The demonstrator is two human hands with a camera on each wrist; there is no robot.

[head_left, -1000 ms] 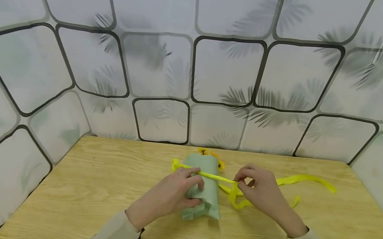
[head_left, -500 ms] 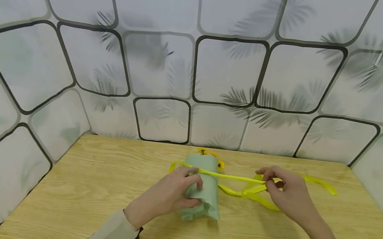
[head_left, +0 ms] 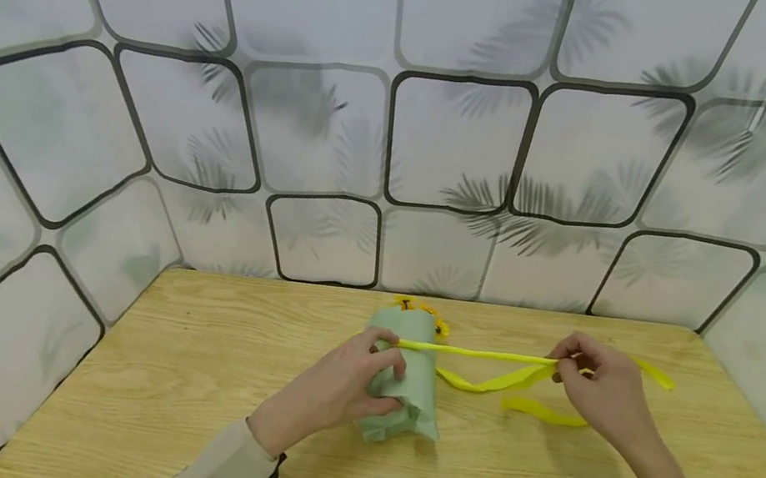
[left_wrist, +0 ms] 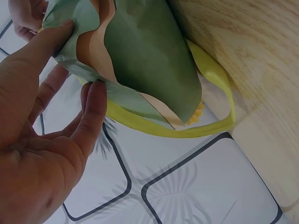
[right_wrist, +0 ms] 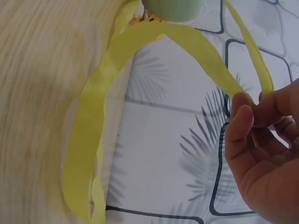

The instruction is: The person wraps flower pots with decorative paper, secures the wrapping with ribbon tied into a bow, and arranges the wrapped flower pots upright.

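A small bouquet wrapped in pale green paper (head_left: pixel 415 384) lies on the table, with yellow flowers (head_left: pixel 442 328) showing at its far end. My left hand (head_left: pixel 331 387) holds it from the left, fingertips on the ribbon and thumb on the paper. In the left wrist view, the green paper (left_wrist: pixel 145 60) has a tan inner side, and a ribbon loop (left_wrist: pixel 217 77) hangs past it. My right hand (head_left: pixel 604 390) pinches the yellow ribbon (head_left: pixel 478 354), stretched nearly straight across the bouquet. Another ribbon length sags below; the right wrist view shows a wide ribbon bend (right_wrist: pixel 93 112).
The wooden table (head_left: pixel 178 374) runs back to a patterned wall covering (head_left: pixel 452 145) with leaf prints and dark outlines. A loose ribbon end (head_left: pixel 657 374) lies behind the right hand, and another ribbon piece (head_left: pixel 540 411) is left of the right wrist.
My right hand has moved right, drawing the ribbon longer and straighter. The ribbon loop left of the bouquet has been pulled in out of sight in the head view. My left hand stays nearly still.
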